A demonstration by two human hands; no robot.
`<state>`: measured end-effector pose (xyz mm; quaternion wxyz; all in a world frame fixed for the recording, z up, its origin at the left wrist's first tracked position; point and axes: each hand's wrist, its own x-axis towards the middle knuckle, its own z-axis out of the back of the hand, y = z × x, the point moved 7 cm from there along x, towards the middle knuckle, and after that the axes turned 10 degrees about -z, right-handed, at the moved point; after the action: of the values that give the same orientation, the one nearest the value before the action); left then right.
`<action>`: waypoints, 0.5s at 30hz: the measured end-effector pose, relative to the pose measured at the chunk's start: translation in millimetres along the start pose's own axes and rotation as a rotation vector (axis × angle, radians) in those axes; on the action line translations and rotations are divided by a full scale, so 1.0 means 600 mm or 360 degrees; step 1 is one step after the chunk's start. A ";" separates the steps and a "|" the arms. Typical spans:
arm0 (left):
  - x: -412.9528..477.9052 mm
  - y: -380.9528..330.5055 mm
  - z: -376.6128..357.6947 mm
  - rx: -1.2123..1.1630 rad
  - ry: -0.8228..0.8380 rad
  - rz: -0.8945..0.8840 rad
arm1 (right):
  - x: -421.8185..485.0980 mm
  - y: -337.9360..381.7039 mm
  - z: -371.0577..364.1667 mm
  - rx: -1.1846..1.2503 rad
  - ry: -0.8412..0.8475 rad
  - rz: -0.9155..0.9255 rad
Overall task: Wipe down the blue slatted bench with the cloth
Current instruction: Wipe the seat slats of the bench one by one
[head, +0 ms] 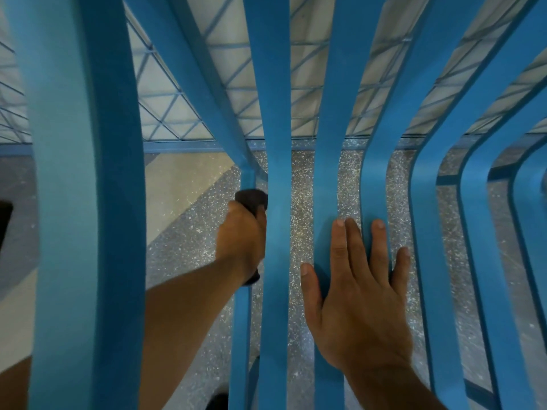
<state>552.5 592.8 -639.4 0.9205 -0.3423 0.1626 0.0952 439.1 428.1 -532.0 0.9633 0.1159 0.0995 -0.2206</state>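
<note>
Left hand (241,232) grips the dark cloth (251,198) at the blue bench (275,113); right hand (358,291) rests flat, fingers spread, on its slats; speckled floor (302,202) below.

Dim, cool, even light; wide-angle bowing at the edges, near slats (85,202) soft, grainy throughout.

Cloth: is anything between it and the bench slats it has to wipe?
Nothing visible. The left hand grips the cloth right at a narrow bench slat. The right hand lies flat on slats further right, out of its way.
</note>
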 end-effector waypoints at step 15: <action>-0.159 0.074 -0.008 -0.0195 0.0159 0.0075 | 0.002 0.003 -0.002 -0.0060 0.0031 0.0003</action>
<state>450.2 616.4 -634.7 0.8862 -0.3983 0.2101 0.1093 440.6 429.3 -532.9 0.9646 0.0999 0.1128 -0.2166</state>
